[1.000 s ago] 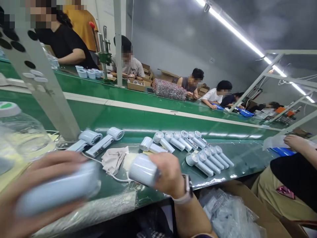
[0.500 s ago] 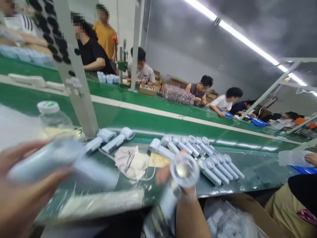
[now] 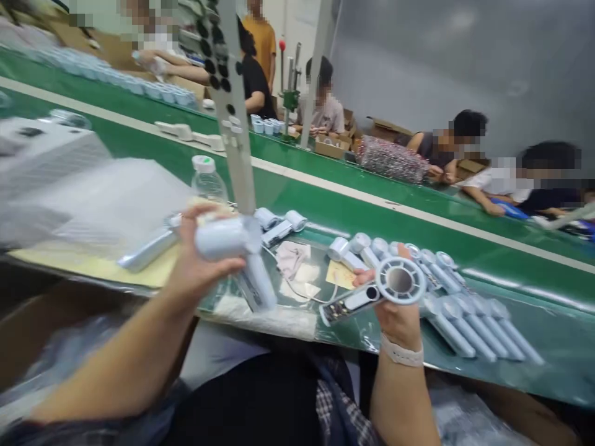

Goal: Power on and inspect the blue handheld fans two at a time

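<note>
My left hand point(image 3: 188, 254) is closed around the barrel of a light-blue hair dryer body point(image 3: 220, 238), whose handle points down with its inside partly exposed. Held by my right hand point(image 3: 400, 319) is a second hair dryer body point(image 3: 400, 280), its round ringed end facing me. The handle of that one points left, uncovered, showing electronic parts inside. Another light-blue piece point(image 3: 149, 248) lies behind my left hand on a yellow sheet. Between my hands, two more hair dryer bodies point(image 3: 279, 229) rest on the green bench beside a crumpled cloth point(image 3: 292, 257).
Several hair dryer bodies point(image 3: 483, 325) lie in rows at the right. A clear bottle point(image 3: 209, 179) stands by a metal post point(image 3: 242, 148). Past the green conveyor point(image 3: 325, 179), co-workers sit along the far side. Plastic bags point(image 3: 478, 415) lie below the bench.
The view has swung left, bringing in the white machine and sheet. Both hair dryer bodies are still in my hands; the right one has turned so its handle points left.
</note>
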{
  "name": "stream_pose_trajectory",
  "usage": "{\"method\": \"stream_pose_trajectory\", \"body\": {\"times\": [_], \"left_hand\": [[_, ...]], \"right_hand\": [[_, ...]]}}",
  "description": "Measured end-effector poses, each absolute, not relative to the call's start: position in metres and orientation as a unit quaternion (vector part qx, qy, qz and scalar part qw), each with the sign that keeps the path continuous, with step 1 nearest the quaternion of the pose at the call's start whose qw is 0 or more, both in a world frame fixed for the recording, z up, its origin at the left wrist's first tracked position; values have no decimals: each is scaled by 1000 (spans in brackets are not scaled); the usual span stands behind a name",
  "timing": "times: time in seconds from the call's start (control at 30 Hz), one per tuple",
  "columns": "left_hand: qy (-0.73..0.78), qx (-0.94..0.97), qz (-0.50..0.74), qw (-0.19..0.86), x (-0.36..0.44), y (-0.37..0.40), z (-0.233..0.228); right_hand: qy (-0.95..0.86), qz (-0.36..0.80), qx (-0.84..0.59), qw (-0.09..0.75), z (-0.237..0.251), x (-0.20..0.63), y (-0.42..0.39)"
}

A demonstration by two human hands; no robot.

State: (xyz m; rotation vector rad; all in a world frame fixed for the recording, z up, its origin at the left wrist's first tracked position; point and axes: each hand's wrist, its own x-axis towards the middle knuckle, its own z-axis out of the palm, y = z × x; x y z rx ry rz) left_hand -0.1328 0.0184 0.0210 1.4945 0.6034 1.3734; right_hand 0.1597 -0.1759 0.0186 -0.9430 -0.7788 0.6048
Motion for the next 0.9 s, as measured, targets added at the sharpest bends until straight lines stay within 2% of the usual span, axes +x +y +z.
{"method": "stream_pose_trajectory", "body": {"times": [0.17,0.3,0.43,0.6,0.9], "left_hand": [[238,371,499,746,-103,-17,-6],[242,230,375,865,-86,-36,-24],[182,174,294,922,-79,-48,-27],[95,229,156,956,-75,-52,-26],[132,109,150,974,-76,-60,-11]], "right_hand": [[-221,399,-430,779,-11,144,-160],[-152,536,-388,734,-23,122,-160],[-130,609,-370,690,-17,101,-164],[-166,599,-393,678,-3,79,-170],[-145,585,-414,682,8,64,-168]]}}
